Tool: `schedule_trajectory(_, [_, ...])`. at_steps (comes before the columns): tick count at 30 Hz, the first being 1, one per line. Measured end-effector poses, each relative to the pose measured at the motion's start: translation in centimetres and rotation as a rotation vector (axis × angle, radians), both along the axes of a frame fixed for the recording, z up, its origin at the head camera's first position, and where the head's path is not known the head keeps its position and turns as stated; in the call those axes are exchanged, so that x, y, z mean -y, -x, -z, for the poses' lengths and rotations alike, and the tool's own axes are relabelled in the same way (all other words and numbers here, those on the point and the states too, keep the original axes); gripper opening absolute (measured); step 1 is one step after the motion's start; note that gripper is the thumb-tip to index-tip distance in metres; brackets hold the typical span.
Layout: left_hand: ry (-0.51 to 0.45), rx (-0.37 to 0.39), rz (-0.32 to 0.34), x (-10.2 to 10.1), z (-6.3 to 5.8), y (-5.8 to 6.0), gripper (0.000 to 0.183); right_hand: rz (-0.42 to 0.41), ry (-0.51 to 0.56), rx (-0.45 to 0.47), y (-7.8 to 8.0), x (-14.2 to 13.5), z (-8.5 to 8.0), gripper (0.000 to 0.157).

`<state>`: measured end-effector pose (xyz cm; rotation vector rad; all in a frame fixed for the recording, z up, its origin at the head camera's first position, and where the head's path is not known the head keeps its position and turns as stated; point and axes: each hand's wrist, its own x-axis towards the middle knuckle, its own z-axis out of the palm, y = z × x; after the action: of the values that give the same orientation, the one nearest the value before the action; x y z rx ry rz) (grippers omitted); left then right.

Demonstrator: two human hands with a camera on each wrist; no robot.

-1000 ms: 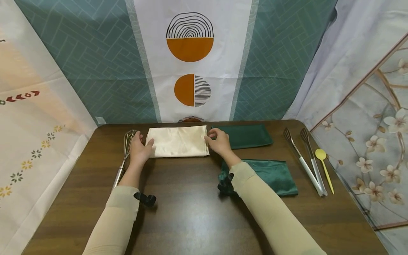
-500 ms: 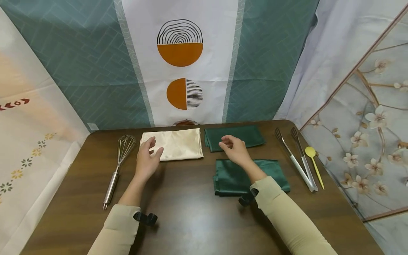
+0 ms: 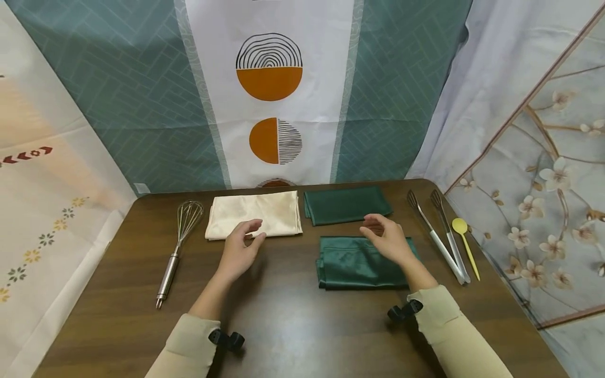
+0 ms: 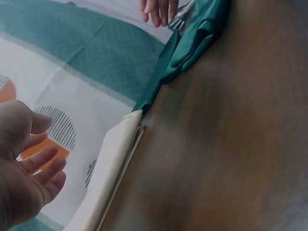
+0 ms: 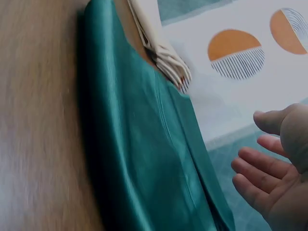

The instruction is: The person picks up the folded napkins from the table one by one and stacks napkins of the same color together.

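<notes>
A folded cream satin cloth (image 3: 252, 212) lies along the back of the table. My left hand (image 3: 241, 249) hovers by its front edge, fingers loosely bent and holding nothing. Behind and to the right of that cloth lies a folded dark green cloth (image 3: 347, 205). Closer to me is a second folded green cloth (image 3: 361, 265) with a satin shine. Over its right part hangs my right hand (image 3: 388, 241), fingers relaxed, nothing between them. In the right wrist view the green cloth (image 5: 139, 139) and the hand (image 5: 269, 173) are apart.
A wire whisk (image 3: 176, 252) lies on the left of the wooden table (image 3: 283, 325). On the right lie two whisk-like utensils, one white-handled (image 3: 441, 247) and one grey-handled (image 3: 451, 233), and a yellow spoon (image 3: 465, 244). Patterned cloths hang behind and at both sides.
Both hands have come away from the cream cloth's ends and drawn back toward me, the right one moving rightward over the near green cloth. The cream cloth stays in place.
</notes>
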<state>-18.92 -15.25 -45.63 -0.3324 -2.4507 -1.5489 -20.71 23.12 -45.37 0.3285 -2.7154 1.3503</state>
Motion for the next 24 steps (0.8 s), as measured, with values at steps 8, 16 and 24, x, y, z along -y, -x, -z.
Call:
schedule_trajectory(8, [-0.037,0.07,0.069,-2.0,1.3,-0.8,0.037,0.044,-0.096,-0.128,-0.9,-3.1,1.2,0.039])
schedule_trajectory(16, [-0.081,0.101,0.151,-4.8,2.1,-1.5,0.035,0.1,-0.225,-0.239,-1.9,-5.2,2.7,0.052])
schedule_trajectory(24, [-0.063,0.163,0.196,-6.7,3.4,-1.6,0.037,0.1,-0.265,-0.145,-2.1,-6.6,3.3,0.066])
